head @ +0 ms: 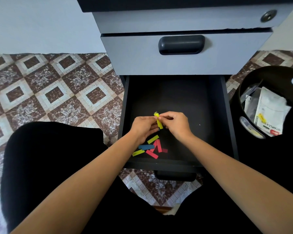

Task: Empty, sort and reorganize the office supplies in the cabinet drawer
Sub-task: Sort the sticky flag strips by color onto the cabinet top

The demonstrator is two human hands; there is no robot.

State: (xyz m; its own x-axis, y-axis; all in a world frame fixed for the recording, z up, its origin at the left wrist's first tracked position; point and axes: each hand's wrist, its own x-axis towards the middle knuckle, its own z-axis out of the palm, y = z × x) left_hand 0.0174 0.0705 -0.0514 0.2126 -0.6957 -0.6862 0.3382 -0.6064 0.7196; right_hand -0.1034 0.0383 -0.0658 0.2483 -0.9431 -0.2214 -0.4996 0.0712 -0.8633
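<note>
The grey cabinet (pixel 184 61) stands against the wall with its bottom drawer (pixel 176 98) pulled out over the patterned floor. To the right sits a black bin (pixel 237 92) holding white packets. Over the drawer, the left hand (pixel 143 125) curls its fingers round a yellow strip (pixel 159 121), and the right hand (pixel 177 124) pinches the strip's top end. Near the drawer's front edge lie loose coloured strips (pixel 150 148), red, yellow and blue, some overlapping.
</note>
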